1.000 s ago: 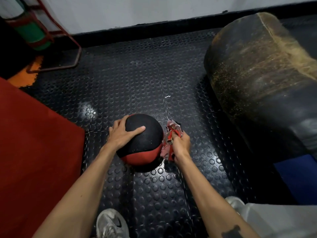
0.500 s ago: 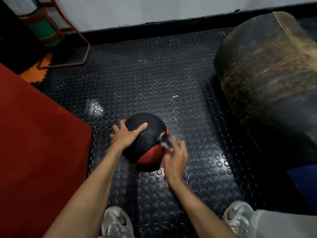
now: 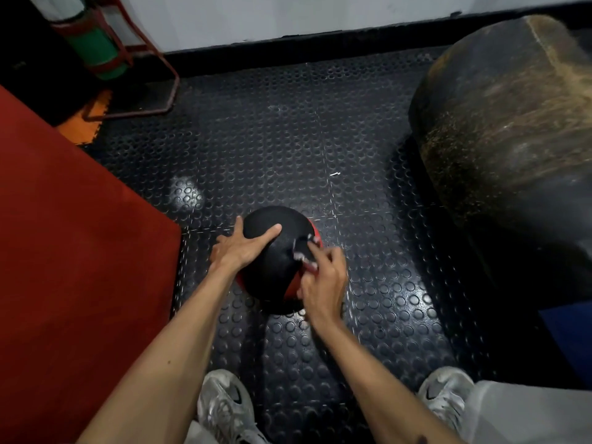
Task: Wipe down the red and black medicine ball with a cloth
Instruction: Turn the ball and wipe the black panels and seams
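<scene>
On the floor, between the feet: ball (image 3: 272,261) is sitting on the studded black mat (image 3: 320,129), just beside the red mat (image 3: 70,235) and well clear of the big worn bag (image 3: 506,129) on the right.

Left hand (image 3: 238,248): fingers spread, lying flat over the ball's upper left side, thumb reaching across the top. It's bracing, not gripping.

Right hand (image 3: 322,277): fingers curled, pinching a bunched cloth (image 3: 304,254) and pressing it against the ball's upper right face. It's blurry, so I'm guessing it's mid-swipe.

Ball feel: looks heavy and firm with a grainy skin, so probably not slippery, but it's round and will be wanting to roll under each stroke.

Where to hold: I'd say palm on top or on the side opposite the cloth, pushing down into the floor.

Cloth feel: soft, floppy, easily scrunched; a loose end is sticking out past the fingers.

Versus a second ago: the right hand is working up on the ball's face now instead of hanging off its right side, and the ball is showing far more black, so it seems to be getting rotated. The left hand is staying put.
</scene>
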Action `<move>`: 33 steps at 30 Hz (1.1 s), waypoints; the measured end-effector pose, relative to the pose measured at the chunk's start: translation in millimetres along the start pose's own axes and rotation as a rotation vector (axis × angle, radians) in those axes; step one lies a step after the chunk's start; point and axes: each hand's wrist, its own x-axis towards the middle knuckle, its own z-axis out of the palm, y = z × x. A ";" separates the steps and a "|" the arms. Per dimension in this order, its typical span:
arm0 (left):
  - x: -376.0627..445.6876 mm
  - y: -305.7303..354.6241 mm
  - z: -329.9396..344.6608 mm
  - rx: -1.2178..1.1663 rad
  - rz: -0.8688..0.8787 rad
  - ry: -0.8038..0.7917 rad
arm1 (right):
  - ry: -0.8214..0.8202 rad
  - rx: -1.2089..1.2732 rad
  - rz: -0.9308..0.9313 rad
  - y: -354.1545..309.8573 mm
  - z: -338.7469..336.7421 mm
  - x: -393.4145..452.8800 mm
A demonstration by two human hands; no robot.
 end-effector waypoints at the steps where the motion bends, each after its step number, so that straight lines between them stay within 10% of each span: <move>1: -1.5 1.0 0.7 0.011 0.000 0.002 | -0.021 -0.018 0.033 -5.1 1.0 9.7; 7: -2.3 -9.4 3.4 -0.009 -0.020 0.016 | -0.246 -0.176 -0.174 42.1 -2.5 -58.9; 12: -18.5 -7.6 6.6 0.060 -0.022 0.078 | 0.072 0.030 0.187 22.6 -18.7 -12.4; 22: -27.0 -31.5 -33.5 0.266 0.091 -0.248 | -0.290 -0.077 -0.260 8.7 -14.1 19.6; 33: -49.7 -33.2 85.5 -0.173 0.399 -0.063 | -0.074 -0.036 0.125 24.2 -69.1 42.8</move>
